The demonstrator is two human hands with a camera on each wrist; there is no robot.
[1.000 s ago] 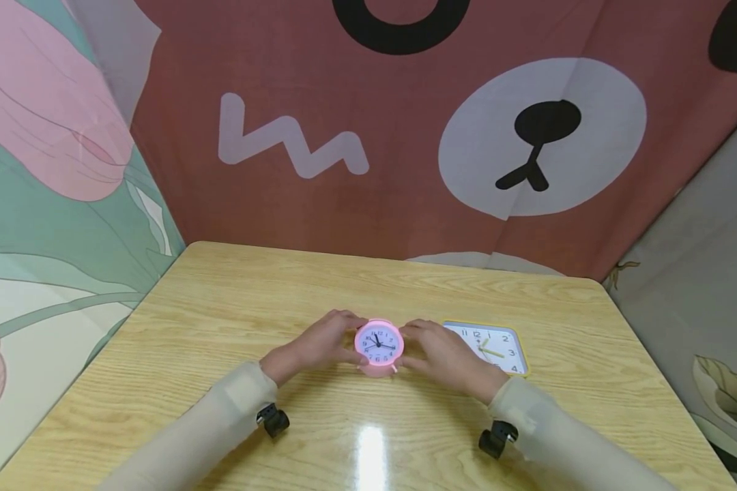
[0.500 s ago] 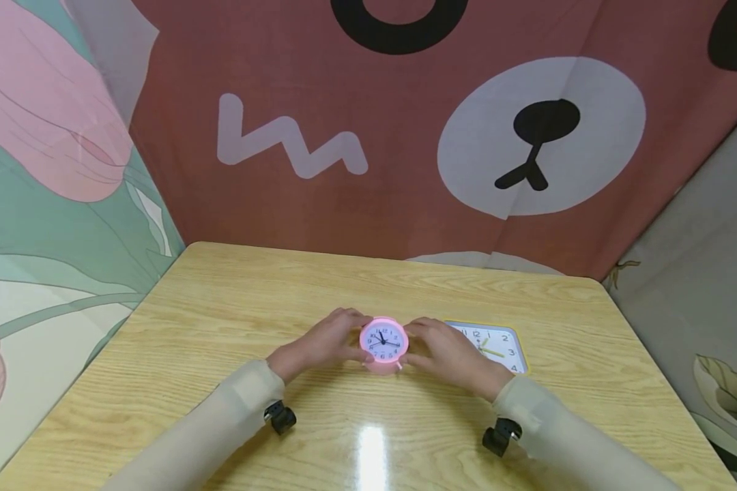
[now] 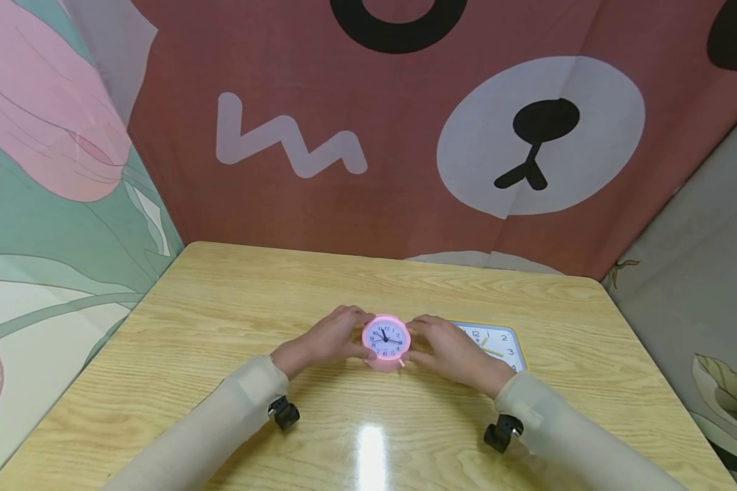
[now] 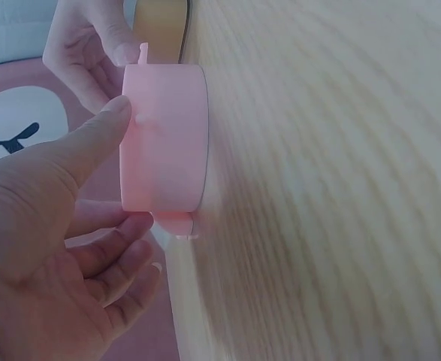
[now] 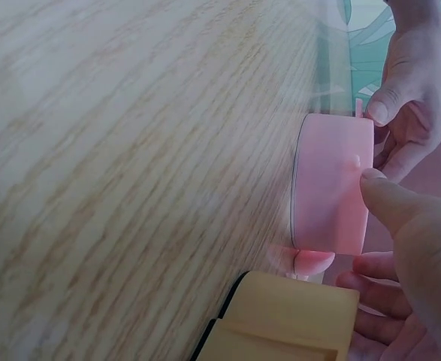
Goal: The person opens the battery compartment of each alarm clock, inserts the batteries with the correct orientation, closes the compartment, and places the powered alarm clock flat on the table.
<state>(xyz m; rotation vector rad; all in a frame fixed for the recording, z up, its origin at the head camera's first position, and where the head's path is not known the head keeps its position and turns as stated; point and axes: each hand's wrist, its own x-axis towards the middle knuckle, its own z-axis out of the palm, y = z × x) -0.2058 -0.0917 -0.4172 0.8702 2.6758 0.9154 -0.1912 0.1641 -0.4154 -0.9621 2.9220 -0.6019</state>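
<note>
A round pink alarm clock (image 3: 386, 339) with a white dial is between my two hands, its face turned up. My left hand (image 3: 325, 336) holds its left side, thumb at the near edge and fingers at the far edge. On the other side my right hand (image 3: 451, 349) grips the rim the same way. The pink casing (image 4: 167, 139) shows side-on in the left wrist view, low at the tabletop; I cannot tell whether it touches. A rectangular wall clock (image 3: 502, 341) with a yellow rim lies face up, partly hidden behind my right hand.
Both clocks are on a light wood table (image 3: 270, 279). The wall clock's yellow casing (image 5: 280, 316) stands close beside the pink clock in the right wrist view. A reddish curtain (image 3: 282, 211) with a bear print hangs behind the table's far edge.
Both hands and the pink alarm clock have shifted slightly to the right and away from me. My right hand covers a little more of the wall clock, which has stayed in place.
</note>
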